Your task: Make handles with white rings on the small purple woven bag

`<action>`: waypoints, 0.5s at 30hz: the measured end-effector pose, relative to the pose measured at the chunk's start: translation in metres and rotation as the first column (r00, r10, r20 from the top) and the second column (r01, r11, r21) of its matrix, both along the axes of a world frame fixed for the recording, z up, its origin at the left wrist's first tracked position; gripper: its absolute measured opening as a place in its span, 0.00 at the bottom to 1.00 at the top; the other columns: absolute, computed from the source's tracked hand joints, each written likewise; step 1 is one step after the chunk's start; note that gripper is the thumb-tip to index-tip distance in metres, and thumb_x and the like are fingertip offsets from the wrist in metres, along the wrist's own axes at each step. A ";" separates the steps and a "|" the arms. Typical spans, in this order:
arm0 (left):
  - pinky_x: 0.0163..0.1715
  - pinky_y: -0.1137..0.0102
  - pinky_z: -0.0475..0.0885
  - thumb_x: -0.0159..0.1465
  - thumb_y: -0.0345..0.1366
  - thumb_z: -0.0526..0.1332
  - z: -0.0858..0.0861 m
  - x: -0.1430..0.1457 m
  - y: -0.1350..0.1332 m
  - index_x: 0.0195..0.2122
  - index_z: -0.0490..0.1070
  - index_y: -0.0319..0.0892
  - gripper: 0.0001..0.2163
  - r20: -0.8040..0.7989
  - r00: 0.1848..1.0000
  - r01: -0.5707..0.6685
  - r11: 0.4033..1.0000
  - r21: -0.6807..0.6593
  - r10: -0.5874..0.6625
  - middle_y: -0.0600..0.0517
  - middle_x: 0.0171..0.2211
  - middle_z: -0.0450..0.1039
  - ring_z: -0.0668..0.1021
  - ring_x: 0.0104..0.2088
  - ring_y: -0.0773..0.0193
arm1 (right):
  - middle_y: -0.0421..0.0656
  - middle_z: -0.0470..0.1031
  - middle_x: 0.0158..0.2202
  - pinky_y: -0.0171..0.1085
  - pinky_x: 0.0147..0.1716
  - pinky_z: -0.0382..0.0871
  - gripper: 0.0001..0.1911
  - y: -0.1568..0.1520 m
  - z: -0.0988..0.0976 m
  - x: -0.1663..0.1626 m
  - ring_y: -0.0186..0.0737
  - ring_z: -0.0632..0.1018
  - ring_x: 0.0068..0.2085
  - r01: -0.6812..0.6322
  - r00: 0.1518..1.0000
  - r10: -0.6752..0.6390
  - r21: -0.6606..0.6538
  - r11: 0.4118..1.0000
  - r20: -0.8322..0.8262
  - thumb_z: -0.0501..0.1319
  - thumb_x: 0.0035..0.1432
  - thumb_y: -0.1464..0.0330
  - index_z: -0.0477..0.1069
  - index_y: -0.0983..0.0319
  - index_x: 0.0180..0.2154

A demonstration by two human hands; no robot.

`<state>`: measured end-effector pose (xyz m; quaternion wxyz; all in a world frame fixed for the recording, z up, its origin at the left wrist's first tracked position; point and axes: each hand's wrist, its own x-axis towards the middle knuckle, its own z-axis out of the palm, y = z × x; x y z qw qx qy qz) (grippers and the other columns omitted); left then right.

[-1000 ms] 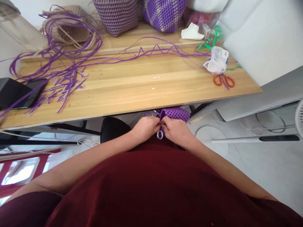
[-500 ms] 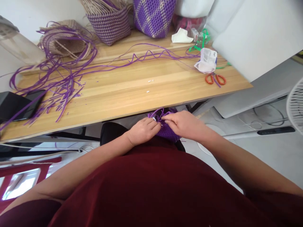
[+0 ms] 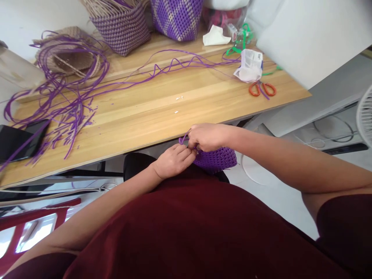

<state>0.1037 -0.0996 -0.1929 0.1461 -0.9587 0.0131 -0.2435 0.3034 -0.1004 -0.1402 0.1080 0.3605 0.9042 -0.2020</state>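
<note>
A purple woven basket (image 3: 219, 159) rests on my lap below the table's front edge, partly covered by my hands and forearm. My left hand (image 3: 176, 161) is closed on the near left part of its rim. Just above and to the right, my right hand (image 3: 207, 136) pinches a purple plastic strip (image 3: 183, 138) at the rim, and its fingertips meet those of the left hand. Loose strip ends curl up left of the right fingers. The exact spot where the strip meets the weave is hidden behind my fingers.
On the wooden table (image 3: 139, 116) lie orange-handled scissors (image 3: 262, 89), a white plastic packet (image 3: 250, 66), a coil of purple strips (image 3: 69, 58) and cut strip ends (image 3: 65, 124). Two woven baskets, one striped (image 3: 122, 29) and one purple (image 3: 178, 17), stand behind. A fan (image 3: 366, 116) is at right.
My right hand has moved left and up over the rim, against my left hand. More of the basket's right side now shows. The view has shifted slightly.
</note>
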 end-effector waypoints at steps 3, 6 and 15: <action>0.32 0.67 0.70 0.69 0.27 0.53 0.001 -0.001 -0.001 0.46 0.68 0.36 0.08 -0.002 1.000 0.011 1.000 -0.011 -0.011 0.48 0.32 0.76 0.75 0.31 0.63 | 0.42 0.79 0.30 0.37 0.29 0.56 0.11 -0.005 0.004 -0.002 0.37 0.70 0.29 0.093 0.995 -0.091 -0.058 0.994 0.040 0.59 0.50 0.75 0.79 0.61 0.32; 0.31 0.68 0.70 0.69 0.26 0.53 -0.001 -0.004 -0.002 0.46 0.68 0.35 0.08 -0.005 1.000 -0.008 0.998 -0.059 0.008 0.49 0.30 0.75 0.74 0.30 0.63 | 0.43 0.79 0.32 0.36 0.29 0.56 0.10 -0.011 0.009 -0.001 0.37 0.72 0.31 0.133 0.991 -0.133 0.003 0.991 -0.007 0.59 0.50 0.76 0.78 0.61 0.32; 0.33 0.70 0.71 0.70 0.33 0.56 -0.010 -0.005 -0.010 0.39 0.74 0.39 0.08 0.000 0.986 -0.162 0.942 -0.294 0.169 0.52 0.26 0.74 0.75 0.28 0.65 | 0.47 0.78 0.37 0.38 0.25 0.52 0.08 -0.028 0.014 -0.002 0.38 0.74 0.30 0.181 0.976 -0.206 0.252 0.951 0.076 0.59 0.55 0.75 0.77 0.63 0.34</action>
